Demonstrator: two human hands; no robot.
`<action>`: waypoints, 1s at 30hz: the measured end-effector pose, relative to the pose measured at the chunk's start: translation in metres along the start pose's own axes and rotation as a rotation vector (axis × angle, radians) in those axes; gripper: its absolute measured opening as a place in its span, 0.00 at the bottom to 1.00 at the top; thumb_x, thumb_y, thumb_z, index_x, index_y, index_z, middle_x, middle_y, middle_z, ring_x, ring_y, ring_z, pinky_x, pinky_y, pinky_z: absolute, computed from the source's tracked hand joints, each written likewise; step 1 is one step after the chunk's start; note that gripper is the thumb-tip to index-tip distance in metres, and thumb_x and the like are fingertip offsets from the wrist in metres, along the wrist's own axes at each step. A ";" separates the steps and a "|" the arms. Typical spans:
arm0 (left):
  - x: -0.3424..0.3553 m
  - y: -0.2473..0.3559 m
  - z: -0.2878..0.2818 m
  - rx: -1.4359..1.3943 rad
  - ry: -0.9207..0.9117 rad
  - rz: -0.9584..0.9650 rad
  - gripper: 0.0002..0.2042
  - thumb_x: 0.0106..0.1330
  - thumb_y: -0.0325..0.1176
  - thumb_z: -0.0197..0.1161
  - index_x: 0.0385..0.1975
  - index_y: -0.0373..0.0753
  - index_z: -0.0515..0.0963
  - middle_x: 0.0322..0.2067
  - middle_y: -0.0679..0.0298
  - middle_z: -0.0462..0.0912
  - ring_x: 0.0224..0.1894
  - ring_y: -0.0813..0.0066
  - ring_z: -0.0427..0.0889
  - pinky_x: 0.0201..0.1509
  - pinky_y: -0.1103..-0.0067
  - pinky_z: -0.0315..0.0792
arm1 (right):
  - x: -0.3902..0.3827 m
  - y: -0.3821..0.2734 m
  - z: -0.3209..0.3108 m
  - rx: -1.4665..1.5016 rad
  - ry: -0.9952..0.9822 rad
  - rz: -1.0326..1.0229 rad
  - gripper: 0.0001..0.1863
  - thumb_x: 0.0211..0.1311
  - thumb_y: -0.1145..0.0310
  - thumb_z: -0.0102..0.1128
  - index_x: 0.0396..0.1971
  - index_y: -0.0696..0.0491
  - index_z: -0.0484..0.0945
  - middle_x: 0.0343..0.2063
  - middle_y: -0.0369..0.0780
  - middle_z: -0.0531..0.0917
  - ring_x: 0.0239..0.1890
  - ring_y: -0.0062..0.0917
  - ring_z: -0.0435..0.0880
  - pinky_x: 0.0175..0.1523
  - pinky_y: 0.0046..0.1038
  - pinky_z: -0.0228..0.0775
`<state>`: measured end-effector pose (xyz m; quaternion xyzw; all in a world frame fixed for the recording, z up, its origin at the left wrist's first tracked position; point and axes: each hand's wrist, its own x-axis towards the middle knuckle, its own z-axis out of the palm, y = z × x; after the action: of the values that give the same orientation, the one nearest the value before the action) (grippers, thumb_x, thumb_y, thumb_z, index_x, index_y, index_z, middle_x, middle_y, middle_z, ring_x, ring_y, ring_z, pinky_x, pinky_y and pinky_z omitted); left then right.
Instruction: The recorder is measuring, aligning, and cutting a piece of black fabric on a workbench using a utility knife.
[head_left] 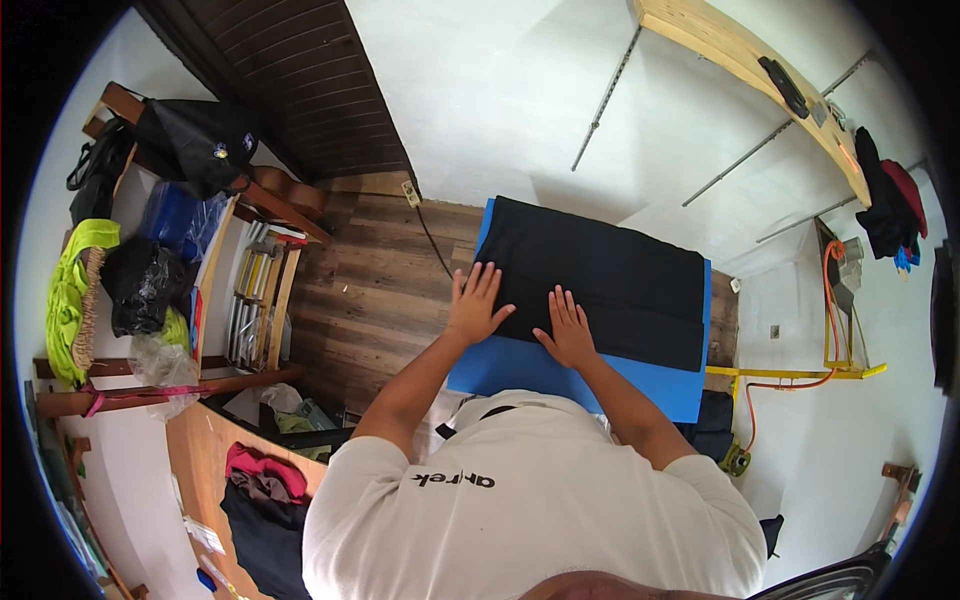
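A black folded cloth (600,270) lies flat on a blue board or table top (510,368), which shows along the near side and at both ends. My left hand (480,305) rests on the cloth's near left corner, palm down with the fingers spread. Closer to the middle of the near edge, my right hand (568,330) lies palm down too, its fingers stretched out and the thumb apart. Neither hand grips anything. Whether the cloth is a garment, I cannot tell.
At the left stands a shelf (280,210) with bags and a bright yellow-green garment (75,300). A wooden surface (195,450) holds dark and pink clothes. An outlet (411,193) with a black cord is beyond the board. To the right is a yellow metal bar (790,373) with an orange hose.
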<state>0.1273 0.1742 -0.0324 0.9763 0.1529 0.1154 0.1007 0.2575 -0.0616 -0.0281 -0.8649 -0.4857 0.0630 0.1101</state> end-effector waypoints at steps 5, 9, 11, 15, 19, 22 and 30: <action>-0.020 -0.025 0.004 -0.258 0.222 -0.734 0.19 0.71 0.48 0.61 0.53 0.43 0.80 0.51 0.55 0.81 0.58 0.51 0.76 0.62 0.57 0.70 | -0.056 0.044 -0.016 0.133 0.257 0.243 0.42 0.69 0.49 0.62 0.74 0.59 0.60 0.77 0.53 0.55 0.79 0.47 0.54 0.77 0.47 0.50; -0.010 -0.052 0.025 -0.442 0.130 -0.765 0.18 0.71 0.50 0.63 0.47 0.42 0.84 0.43 0.54 0.86 0.49 0.52 0.84 0.54 0.60 0.76 | -0.124 0.089 -0.020 -0.049 0.417 0.550 0.43 0.69 0.48 0.62 0.75 0.56 0.59 0.79 0.50 0.52 0.79 0.46 0.54 0.76 0.50 0.51; 0.006 -0.051 0.032 -0.510 0.172 -0.773 0.18 0.67 0.50 0.67 0.42 0.40 0.86 0.34 0.56 0.88 0.42 0.53 0.88 0.48 0.61 0.79 | -0.154 0.103 -0.017 -0.104 0.369 0.691 0.44 0.69 0.46 0.61 0.76 0.54 0.57 0.79 0.49 0.50 0.79 0.45 0.53 0.76 0.50 0.51; 0.033 -0.041 0.029 -0.486 0.083 -0.785 0.18 0.65 0.49 0.69 0.43 0.41 0.86 0.33 0.58 0.89 0.41 0.53 0.88 0.47 0.62 0.80 | -0.182 0.123 -0.009 -0.150 0.206 0.851 0.48 0.71 0.36 0.53 0.79 0.52 0.50 0.81 0.47 0.46 0.81 0.43 0.48 0.77 0.51 0.47; 0.043 -0.041 0.030 -0.458 0.004 -0.761 0.15 0.64 0.46 0.70 0.40 0.42 0.86 0.35 0.58 0.89 0.43 0.54 0.88 0.50 0.61 0.80 | -0.184 0.129 0.000 -0.092 0.126 0.947 0.51 0.71 0.31 0.47 0.80 0.52 0.47 0.81 0.47 0.45 0.82 0.42 0.43 0.79 0.50 0.40; 0.051 -0.058 0.041 -0.622 0.075 -0.764 0.14 0.64 0.44 0.70 0.38 0.39 0.85 0.33 0.56 0.88 0.40 0.56 0.88 0.47 0.64 0.79 | -0.183 0.130 0.001 -0.086 0.122 0.957 0.52 0.71 0.30 0.45 0.80 0.52 0.46 0.81 0.47 0.44 0.82 0.42 0.42 0.80 0.50 0.38; 0.058 -0.093 0.049 -0.571 -0.011 -0.652 0.15 0.70 0.44 0.65 0.39 0.37 0.81 0.37 0.50 0.87 0.44 0.50 0.86 0.49 0.62 0.77 | -0.185 0.127 -0.003 -0.098 0.104 0.961 0.51 0.71 0.30 0.44 0.80 0.51 0.44 0.81 0.45 0.43 0.82 0.41 0.42 0.80 0.50 0.38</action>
<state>0.1683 0.2721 -0.0895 0.8105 0.4147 0.1098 0.3989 0.2672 -0.2839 -0.0563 -0.9974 -0.0277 0.0407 0.0519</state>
